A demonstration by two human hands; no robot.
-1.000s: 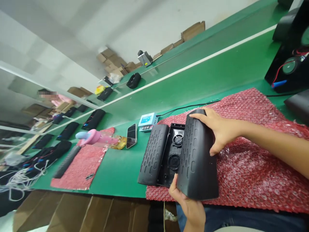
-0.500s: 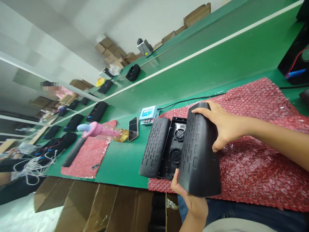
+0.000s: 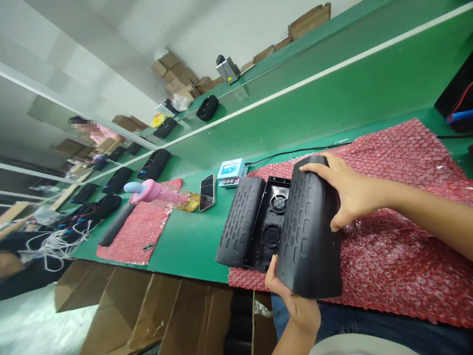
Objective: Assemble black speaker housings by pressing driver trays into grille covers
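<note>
The right hand [image 3: 349, 192] and left hand [image 3: 297, 306] grasp the far and near ends of a slot-patterned black plastic shell [image 3: 314, 236], presumably for balance, over red plastic bubble wrap [image 3: 402, 261] that likely prevents scratches.

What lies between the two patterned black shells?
In the head view, a black panel with two round fittings shows between the left shell and the held shell.

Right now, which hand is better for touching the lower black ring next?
Probably the left hand, just below the ring in this view. The right hand is farther away, across the cover both hands hold.
</note>
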